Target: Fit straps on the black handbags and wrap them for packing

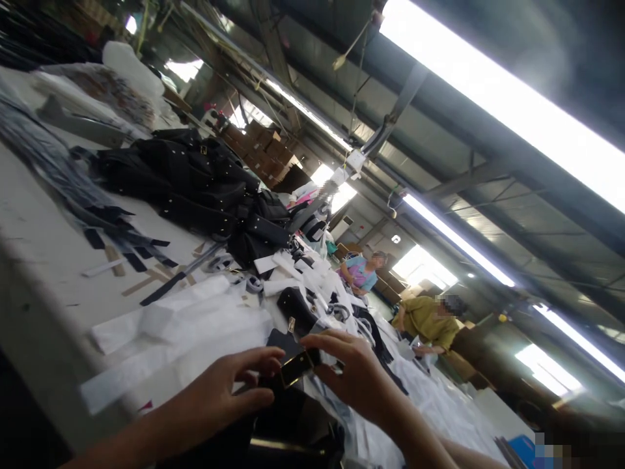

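A black bag (pixel 297 423) with gold trim lies low in front of me, partly hidden by my arms. Across its top runs a short black strap with a gold-edged metal buckle (pixel 296 369). My right hand (pixel 349 368) pinches the strap's right end between thumb and fingers. At the other end, my left hand (pixel 244 381) has its thumb along the lower edge and its curled fingers at the upper edge. Just beyond the strap, a small gold metal piece (pixel 291 324) shows on black material.
White sheets (pixel 195 326) and black strips (pixel 161 286) cover the worktable (pixel 63 260). A heap of black bags (pixel 195 182) lies farther up. One person (pixel 427 322) in a yellow-green top works across the table; another person (pixel 359 270) sits beyond. A blue object (pixel 522 449) is at lower right.
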Available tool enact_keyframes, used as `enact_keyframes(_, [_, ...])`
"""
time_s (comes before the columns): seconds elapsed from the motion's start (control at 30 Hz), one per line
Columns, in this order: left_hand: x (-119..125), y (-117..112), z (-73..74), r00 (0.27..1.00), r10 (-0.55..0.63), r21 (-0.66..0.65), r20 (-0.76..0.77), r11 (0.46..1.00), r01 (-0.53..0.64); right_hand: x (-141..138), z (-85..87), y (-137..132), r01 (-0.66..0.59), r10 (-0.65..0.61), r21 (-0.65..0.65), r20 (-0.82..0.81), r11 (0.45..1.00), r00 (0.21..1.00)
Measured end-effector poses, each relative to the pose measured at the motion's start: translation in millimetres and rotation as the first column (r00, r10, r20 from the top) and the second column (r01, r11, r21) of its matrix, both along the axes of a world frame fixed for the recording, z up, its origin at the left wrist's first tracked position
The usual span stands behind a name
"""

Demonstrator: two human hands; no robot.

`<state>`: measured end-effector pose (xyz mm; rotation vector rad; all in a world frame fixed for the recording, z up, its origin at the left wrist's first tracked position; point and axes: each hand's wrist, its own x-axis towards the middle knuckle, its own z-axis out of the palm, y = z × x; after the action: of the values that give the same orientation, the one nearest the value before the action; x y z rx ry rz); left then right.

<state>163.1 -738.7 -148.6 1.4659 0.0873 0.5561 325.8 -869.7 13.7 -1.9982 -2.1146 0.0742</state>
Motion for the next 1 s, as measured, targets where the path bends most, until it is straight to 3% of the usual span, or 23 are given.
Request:
enact_keyframes(0.1, [7.4, -9.9, 18.1, 0.997, -0.039, -0.059, 0.072, 0.997, 0.043, -3.5, -2.4, 0.0, -0.003, 0.004, 0.034, -0.036, 0.999, 0.999])
enact_keyframes(0.2, [9.0, -12.6, 25.6, 0.983, -0.139, -0.142, 0.118, 0.978, 0.155, -2.5, -4.6, -1.8, 0.021, -0.017, 0.031, -0.136, 0.999, 0.991])
enact_keyframes(0.37, [6.2, -7.7, 23.9, 0.971, -0.219, -0.152, 0.093, 0.961, 0.231, 10.5, -12.3, -6.5, -0.055, 0.028, -0.059, -0.389, 0.997, 0.921])
enact_keyframes(0.53, [4.4, -5.2, 24.8, 0.963, -0.255, -0.101, 0.081, 0.96, 0.263, 27.7, -19.6, -10.7, -0.014, -0.054, -0.105, -0.618, 0.994, 0.784])
enact_keyframes(0.63, [3.2, -5.6, 24.9, 0.962, -0.272, -0.083, 0.022, 0.958, 0.273, 35.3, -16.3, -14.5, 0.023, -0.074, -0.08, -0.716, 0.997, 0.695])
enact_keyframes(0.73, [5.1, -7.4, 19.7, 0.977, -0.209, -0.064, -0.025, 0.976, 0.208, 38.7, -8.0, -18.6, 0.034, -0.096, -0.097, -0.762, 0.995, 0.64])
enact_keyframes(0.87, [10.5, -12.2, 11.3, 0.994, -0.04, 0.035, -0.098, 0.998, 0.044, 38.1, 3.9, -22.4, 0.091, -0.128, -0.089, -0.699, 0.992, 0.704])
enact_keyframes(1.0, [8.5, -13.2, 2.0, 0.992, -0.006, 0.121, -0.125, 0.992, 0.022, 37.1, 10.8, -25.2, 0.167, -0.175, -0.066, -0.551, 0.984, 0.816])
